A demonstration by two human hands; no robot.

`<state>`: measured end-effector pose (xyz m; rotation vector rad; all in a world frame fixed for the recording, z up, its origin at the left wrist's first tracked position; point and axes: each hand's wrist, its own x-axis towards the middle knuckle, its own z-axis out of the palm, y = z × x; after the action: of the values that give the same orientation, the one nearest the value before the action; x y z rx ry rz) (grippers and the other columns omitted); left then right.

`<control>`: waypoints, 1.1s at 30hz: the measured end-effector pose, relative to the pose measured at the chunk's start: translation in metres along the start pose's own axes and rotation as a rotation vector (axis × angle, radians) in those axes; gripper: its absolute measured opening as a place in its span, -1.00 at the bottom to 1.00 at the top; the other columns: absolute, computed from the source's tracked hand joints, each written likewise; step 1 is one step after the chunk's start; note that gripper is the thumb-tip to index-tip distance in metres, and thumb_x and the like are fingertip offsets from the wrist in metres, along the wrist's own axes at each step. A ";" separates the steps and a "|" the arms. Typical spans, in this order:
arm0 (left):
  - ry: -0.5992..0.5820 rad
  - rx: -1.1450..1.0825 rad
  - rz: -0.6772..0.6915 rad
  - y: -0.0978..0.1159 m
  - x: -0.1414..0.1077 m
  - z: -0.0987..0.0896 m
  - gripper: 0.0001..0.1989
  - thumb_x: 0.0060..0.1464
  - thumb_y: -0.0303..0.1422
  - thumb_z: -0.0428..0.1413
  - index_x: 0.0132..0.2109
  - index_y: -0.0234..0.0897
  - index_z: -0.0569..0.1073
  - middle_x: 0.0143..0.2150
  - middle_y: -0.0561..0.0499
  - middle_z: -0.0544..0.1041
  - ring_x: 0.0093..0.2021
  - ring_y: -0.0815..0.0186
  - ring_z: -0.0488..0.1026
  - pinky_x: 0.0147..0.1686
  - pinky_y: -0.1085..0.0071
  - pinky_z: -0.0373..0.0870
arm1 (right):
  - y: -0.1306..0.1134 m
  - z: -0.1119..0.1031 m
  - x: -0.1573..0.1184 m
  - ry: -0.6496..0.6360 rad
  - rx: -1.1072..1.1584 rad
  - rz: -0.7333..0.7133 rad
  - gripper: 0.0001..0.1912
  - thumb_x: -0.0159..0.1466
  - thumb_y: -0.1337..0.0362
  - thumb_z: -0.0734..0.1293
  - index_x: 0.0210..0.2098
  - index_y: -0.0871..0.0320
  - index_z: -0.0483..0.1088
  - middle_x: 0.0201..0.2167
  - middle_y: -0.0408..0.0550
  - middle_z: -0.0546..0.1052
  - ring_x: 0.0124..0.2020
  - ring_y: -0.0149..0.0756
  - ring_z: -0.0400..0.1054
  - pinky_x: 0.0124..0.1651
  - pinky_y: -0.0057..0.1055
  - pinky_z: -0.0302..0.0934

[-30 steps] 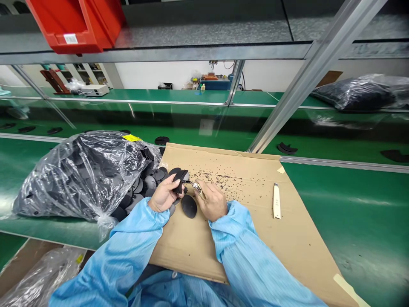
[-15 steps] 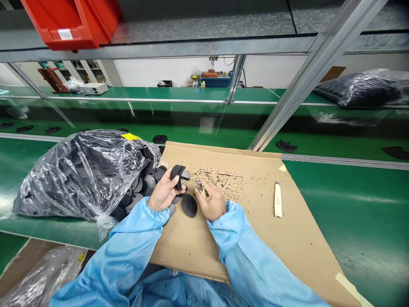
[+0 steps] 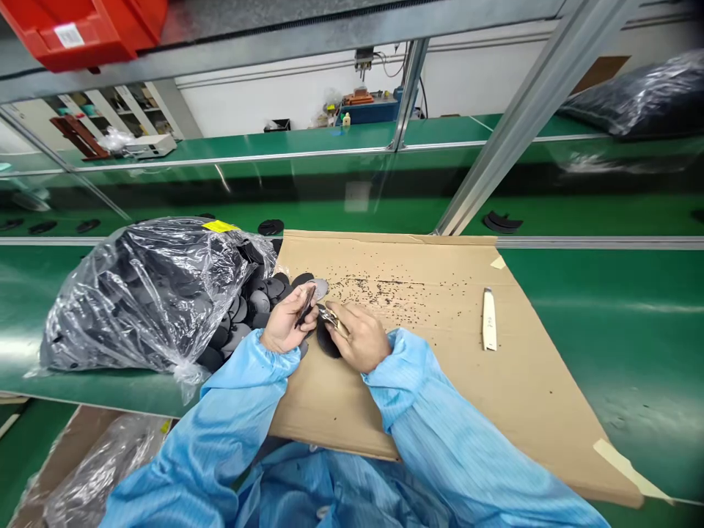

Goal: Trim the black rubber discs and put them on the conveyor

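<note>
A worker's left hand pinches a thin black disc-shaped part edge-on, its long axis tilted up and away, over a cardboard sheet on the green counter. The right hand has its fingers closed around small metal nippers, tips pointing left at the part.

Our light blue work smock
We see long, faintly striped sleeves with gathered cuffs at both wrists; the hands are bare.
</note>
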<state>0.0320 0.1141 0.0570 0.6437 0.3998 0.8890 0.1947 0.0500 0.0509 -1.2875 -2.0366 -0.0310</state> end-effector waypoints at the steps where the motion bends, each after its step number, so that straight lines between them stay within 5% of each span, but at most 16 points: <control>1: -0.009 0.015 -0.005 -0.001 0.000 0.000 -0.66 -0.01 -0.37 0.23 -0.08 -0.28 0.34 -0.40 0.10 0.28 -0.60 0.54 0.19 -0.73 0.66 0.04 | -0.001 0.000 0.000 -0.017 -0.012 -0.003 -0.68 0.29 0.31 0.23 0.03 0.22 0.35 -0.28 0.03 0.45 -0.27 -0.19 0.32 -0.16 -0.31 0.23; 19: 0.113 0.169 0.011 -0.007 -0.002 0.003 -0.56 -0.15 -0.28 0.32 -0.11 -0.33 0.45 -0.45 0.08 0.27 -0.57 0.52 0.19 -0.73 0.66 0.05 | -0.016 -0.013 0.006 -0.445 -0.231 0.156 -0.56 0.25 0.41 0.25 0.13 0.17 0.31 -0.18 0.01 0.48 -0.20 -0.14 0.33 -0.11 -0.31 0.22; 24: 0.115 0.138 0.022 -0.007 -0.001 0.007 -0.53 -0.16 -0.27 0.33 -0.08 -0.35 0.43 -0.44 0.08 0.31 -0.60 0.54 0.17 -0.75 0.64 0.01 | -0.009 -0.005 0.001 -0.334 -0.108 0.185 -0.63 0.27 0.37 0.25 0.08 0.16 0.33 -0.20 -0.01 0.48 -0.20 -0.17 0.34 -0.14 -0.34 0.22; 29: 0.198 0.084 0.283 -0.001 0.005 0.002 -0.55 -0.12 -0.29 0.33 -0.09 -0.28 0.37 -0.25 0.02 0.46 -0.38 0.42 0.40 -0.48 0.53 0.36 | 0.008 -0.004 0.000 -0.043 0.037 0.196 -0.76 0.25 0.37 0.26 -0.08 0.20 0.36 -0.21 0.02 0.44 -0.17 -0.19 0.31 -0.07 -0.33 0.19; 33: 0.235 0.044 0.438 0.003 0.007 -0.003 -0.60 -0.12 -0.32 0.33 -0.15 -0.28 0.36 -0.18 0.01 0.48 -0.25 0.40 0.43 -0.39 0.56 0.35 | 0.009 -0.005 0.002 -0.151 -0.050 0.169 -0.77 0.23 0.26 0.35 -0.14 0.20 0.36 -0.16 0.06 0.41 -0.14 -0.13 0.27 -0.05 -0.25 0.17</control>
<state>0.0331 0.1223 0.0565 0.6814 0.4992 1.3843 0.2039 0.0547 0.0528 -1.5301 -2.0558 0.0971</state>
